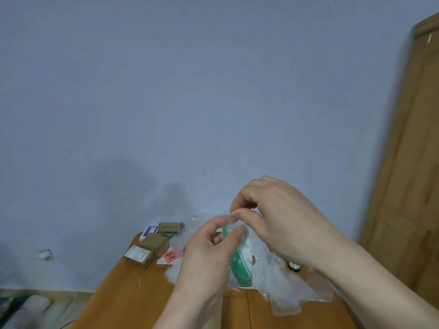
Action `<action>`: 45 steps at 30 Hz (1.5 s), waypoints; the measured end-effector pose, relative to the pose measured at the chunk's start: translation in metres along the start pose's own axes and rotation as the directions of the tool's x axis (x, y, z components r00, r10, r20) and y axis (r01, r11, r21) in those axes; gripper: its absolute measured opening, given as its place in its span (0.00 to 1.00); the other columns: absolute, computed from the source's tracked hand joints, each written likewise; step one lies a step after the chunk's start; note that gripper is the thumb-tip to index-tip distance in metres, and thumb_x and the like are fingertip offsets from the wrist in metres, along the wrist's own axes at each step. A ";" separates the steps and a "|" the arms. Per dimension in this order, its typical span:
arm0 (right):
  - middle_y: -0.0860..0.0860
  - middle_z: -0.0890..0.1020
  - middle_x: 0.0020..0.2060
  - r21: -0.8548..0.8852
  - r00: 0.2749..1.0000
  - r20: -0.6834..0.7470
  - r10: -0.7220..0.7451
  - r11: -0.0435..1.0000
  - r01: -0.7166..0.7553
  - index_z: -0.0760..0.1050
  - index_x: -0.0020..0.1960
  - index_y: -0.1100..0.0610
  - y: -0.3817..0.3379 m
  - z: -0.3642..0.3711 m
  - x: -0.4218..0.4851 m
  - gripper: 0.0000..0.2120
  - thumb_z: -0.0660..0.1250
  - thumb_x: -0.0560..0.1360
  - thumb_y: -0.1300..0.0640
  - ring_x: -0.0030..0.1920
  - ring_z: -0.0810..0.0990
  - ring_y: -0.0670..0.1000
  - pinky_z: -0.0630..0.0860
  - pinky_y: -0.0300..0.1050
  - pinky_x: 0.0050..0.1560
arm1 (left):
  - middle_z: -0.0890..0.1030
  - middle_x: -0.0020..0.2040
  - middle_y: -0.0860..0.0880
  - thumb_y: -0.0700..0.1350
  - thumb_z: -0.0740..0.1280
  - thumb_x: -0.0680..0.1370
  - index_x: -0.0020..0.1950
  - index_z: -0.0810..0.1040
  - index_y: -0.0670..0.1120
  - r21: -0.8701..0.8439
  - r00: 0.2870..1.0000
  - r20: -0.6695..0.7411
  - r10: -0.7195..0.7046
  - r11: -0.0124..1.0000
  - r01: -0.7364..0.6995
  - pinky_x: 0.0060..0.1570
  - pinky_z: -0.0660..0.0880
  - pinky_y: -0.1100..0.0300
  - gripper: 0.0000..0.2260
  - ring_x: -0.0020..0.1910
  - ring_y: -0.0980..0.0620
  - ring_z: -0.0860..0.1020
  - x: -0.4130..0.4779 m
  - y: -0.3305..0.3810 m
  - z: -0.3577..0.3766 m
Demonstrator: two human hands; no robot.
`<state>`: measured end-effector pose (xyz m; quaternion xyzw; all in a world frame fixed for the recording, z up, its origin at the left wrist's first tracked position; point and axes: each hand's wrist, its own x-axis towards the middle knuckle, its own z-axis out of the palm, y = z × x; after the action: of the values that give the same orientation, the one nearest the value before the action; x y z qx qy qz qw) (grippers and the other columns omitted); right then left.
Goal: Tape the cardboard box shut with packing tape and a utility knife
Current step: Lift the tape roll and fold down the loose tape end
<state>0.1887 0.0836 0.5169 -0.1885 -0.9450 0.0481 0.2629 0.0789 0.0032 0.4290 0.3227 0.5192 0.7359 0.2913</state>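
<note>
A roll of packing tape (pixel 241 260) with green and white printing is held upright above the wooden table (pixel 133 293). My left hand (pixel 209 252) grips the roll from the left, thumb and fingers around its rim. My right hand (pixel 280 219) is above it, thumb and forefinger pinched at the roll's top edge, seemingly on the tape's end. Small brown cardboard boxes (pixel 152 248) lie at the table's far left. No utility knife is visible.
Crumpled clear plastic wrap (pixel 280 288) hangs below the roll and lies on the table. An orange note (pixel 171 255) sits beside the boxes. A small dark bottle cap (pixel 294 266) shows behind my right wrist. A wooden door (pixel 413 162) stands at right.
</note>
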 end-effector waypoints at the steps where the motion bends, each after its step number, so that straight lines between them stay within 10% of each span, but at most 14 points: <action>1: 0.41 0.81 0.45 0.000 1.000 -0.001 -0.003 1.000 0.003 0.81 0.48 0.47 0.000 0.000 0.000 0.07 0.64 0.80 0.51 0.52 0.74 0.43 0.70 0.39 0.56 | 0.79 0.48 0.24 0.44 0.74 0.78 0.53 0.86 0.50 0.009 1.000 0.004 -0.002 1.000 0.002 0.50 0.83 0.34 0.05 0.45 0.24 0.82 0.002 0.000 -0.001; 22: 0.41 0.80 0.45 -0.041 0.997 0.056 -0.049 0.998 0.051 0.80 0.49 0.47 -0.005 0.012 -0.004 0.08 0.62 0.82 0.51 0.51 0.72 0.43 0.73 0.40 0.54 | 0.83 0.48 0.33 0.47 0.77 0.75 0.50 0.88 0.51 0.112 0.998 -0.053 -0.043 0.992 0.049 0.58 0.80 0.33 0.04 0.49 0.31 0.85 0.012 -0.022 -0.014; 33: 0.37 0.83 0.32 0.312 0.975 0.201 0.094 0.937 -0.155 0.84 0.42 0.48 0.014 -0.022 0.017 0.05 0.73 0.76 0.48 0.31 0.77 0.36 0.72 0.29 0.35 | 0.89 0.44 0.53 0.58 0.70 0.71 0.49 0.89 0.53 0.152 0.997 0.049 0.059 0.986 -0.066 0.57 0.82 0.39 0.14 0.50 0.42 0.87 -0.005 -0.012 -0.008; 41: 0.45 0.88 0.41 0.304 0.909 0.410 0.076 0.928 -0.214 0.86 0.43 0.49 0.007 -0.024 0.017 0.06 0.73 0.76 0.49 0.48 0.84 0.50 0.79 0.52 0.57 | 0.89 0.45 0.55 0.50 0.69 0.81 0.51 0.89 0.52 0.277 0.985 0.043 0.170 0.945 -0.175 0.51 0.80 0.58 0.08 0.46 0.57 0.85 0.000 -0.010 -0.011; 45: 0.47 0.86 0.39 0.270 0.911 0.400 0.102 0.936 -0.224 0.86 0.44 0.50 0.005 -0.015 0.015 0.07 0.74 0.75 0.47 0.38 0.80 0.44 0.79 0.47 0.47 | 0.89 0.44 0.55 0.53 0.69 0.80 0.51 0.88 0.54 0.301 0.980 0.020 0.197 0.934 -0.194 0.52 0.82 0.52 0.09 0.47 0.54 0.87 0.003 -0.009 -0.011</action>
<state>0.1865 0.0936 0.5358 -0.2112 -0.9391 0.2536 0.0964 0.0695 0.0013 0.4183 0.4097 0.5923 0.6748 0.1614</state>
